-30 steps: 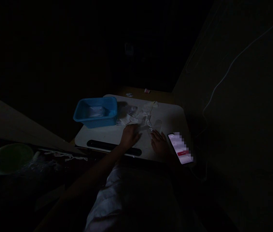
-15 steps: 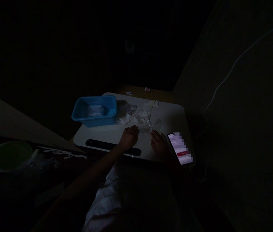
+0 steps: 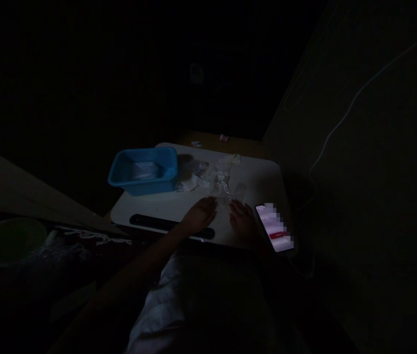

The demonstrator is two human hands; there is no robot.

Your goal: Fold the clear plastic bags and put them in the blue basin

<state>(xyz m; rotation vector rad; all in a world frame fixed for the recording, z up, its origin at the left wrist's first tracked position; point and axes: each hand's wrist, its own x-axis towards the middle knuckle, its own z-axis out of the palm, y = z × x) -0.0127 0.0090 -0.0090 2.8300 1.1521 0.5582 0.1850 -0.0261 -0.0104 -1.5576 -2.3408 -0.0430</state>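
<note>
My left hand (image 3: 200, 215) lies flat on the small white table (image 3: 167, 209), fingers stretched toward the middle and touching the edge of a clear plastic bag (image 3: 222, 200). On the bag's other side my right hand (image 3: 243, 220) rests with its fingers extended and slightly apart. The bag is hard to make out in the dim light. Just beyond the fingertips lies a loose heap of clear plastic wrappers (image 3: 203, 168) and pale pieces (image 3: 190, 183). A blue plastic basin (image 3: 144, 187) stands on the left of the table, with clear plastic packets (image 3: 145, 170) inside.
A lit phone (image 3: 275, 228) lies by the table's right edge. A black slot (image 3: 157, 222) runs along the front edge. Behind the table are a small pink-and-white item (image 3: 223, 138) and a crumpled scrap (image 3: 196, 144). A white cable (image 3: 354, 98) hangs at right; a green basket (image 3: 13, 241) is at left.
My left hand has shifted slightly right, its fingers now laid flatter toward the plastic bag. My right hand stays nearly in place. The view has moved a little.
</note>
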